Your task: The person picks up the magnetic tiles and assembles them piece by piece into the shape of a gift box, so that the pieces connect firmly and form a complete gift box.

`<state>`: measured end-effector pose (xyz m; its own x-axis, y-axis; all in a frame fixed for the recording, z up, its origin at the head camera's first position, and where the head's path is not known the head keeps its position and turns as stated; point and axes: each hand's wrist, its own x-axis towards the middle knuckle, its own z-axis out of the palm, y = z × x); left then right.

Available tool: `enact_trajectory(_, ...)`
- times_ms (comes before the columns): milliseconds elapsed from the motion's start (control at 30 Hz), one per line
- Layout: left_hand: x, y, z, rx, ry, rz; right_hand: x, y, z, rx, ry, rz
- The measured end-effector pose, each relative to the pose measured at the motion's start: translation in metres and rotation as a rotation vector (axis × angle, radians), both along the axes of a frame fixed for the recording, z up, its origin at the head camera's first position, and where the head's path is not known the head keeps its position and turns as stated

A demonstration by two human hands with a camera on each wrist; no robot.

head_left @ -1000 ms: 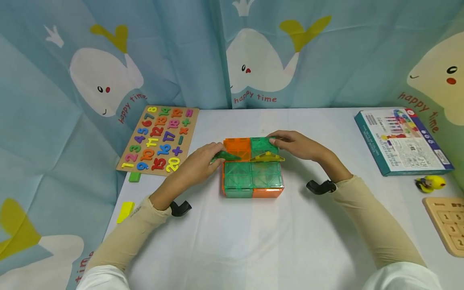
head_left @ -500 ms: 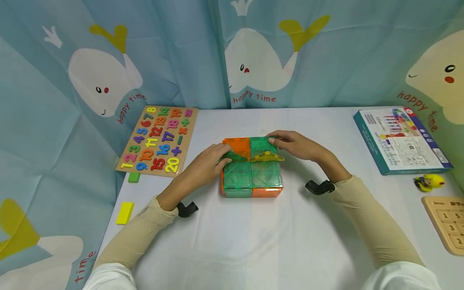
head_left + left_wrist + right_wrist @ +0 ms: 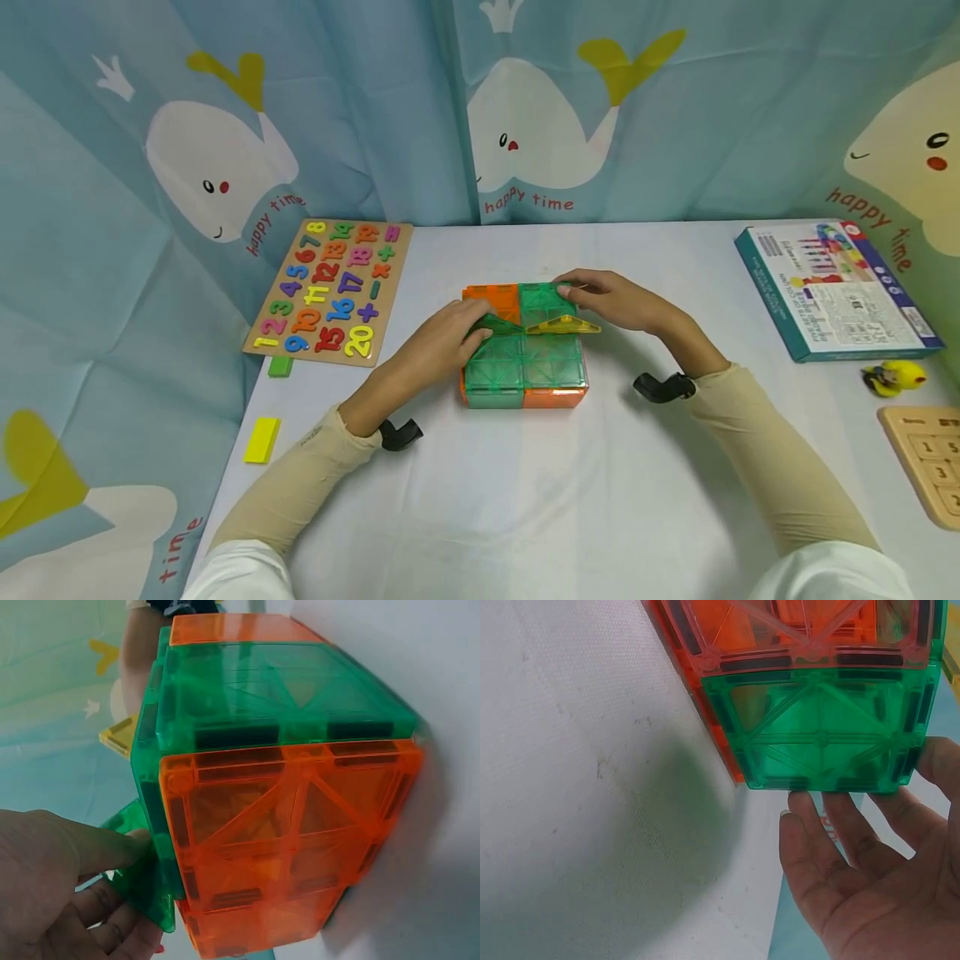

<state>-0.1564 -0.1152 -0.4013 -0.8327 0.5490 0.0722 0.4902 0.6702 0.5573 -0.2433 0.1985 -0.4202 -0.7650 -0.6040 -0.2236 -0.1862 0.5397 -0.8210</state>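
A box of green and orange magnetic tiles (image 3: 525, 367) stands mid-table; the left wrist view shows its orange side (image 3: 285, 825). My left hand (image 3: 476, 325) pinches a green triangle tile (image 3: 497, 323) over the box's top left part, and the same tile (image 3: 142, 892) is seen between my fingers (image 3: 97, 847). A yellow triangle tile (image 3: 562, 325) lies on the top at the right. My right hand (image 3: 570, 292) rests on the far right green tile (image 3: 817, 727) with straight fingers (image 3: 840, 825) along its edge.
A number puzzle board (image 3: 330, 287) lies at the left, with a green block (image 3: 280, 365) and a yellow block (image 3: 262, 439) near the table's left edge. A toy box (image 3: 832, 287), a yellow toy (image 3: 892, 379) and a wooden board (image 3: 926, 462) sit at the right.
My left hand has moved right, carrying the green triangle from beside the box's left edge onto its top. The right hand has stayed in place.
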Motion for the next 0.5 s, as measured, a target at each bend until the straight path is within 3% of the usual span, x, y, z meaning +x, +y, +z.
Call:
enact_trajectory(367, 0.0006, -0.0062, 0.0007, -0.027, -0.011, -0.008, 0.0005, 0.0009, 0.0009, -0.005, -0.010, 0.000)
enact_trajectory(500, 0.0008, -0.0074, -0.0002, -0.014, -0.004, -0.016, 0.0059, 0.0024, 0.0050, -0.002, 0.051, -0.040)
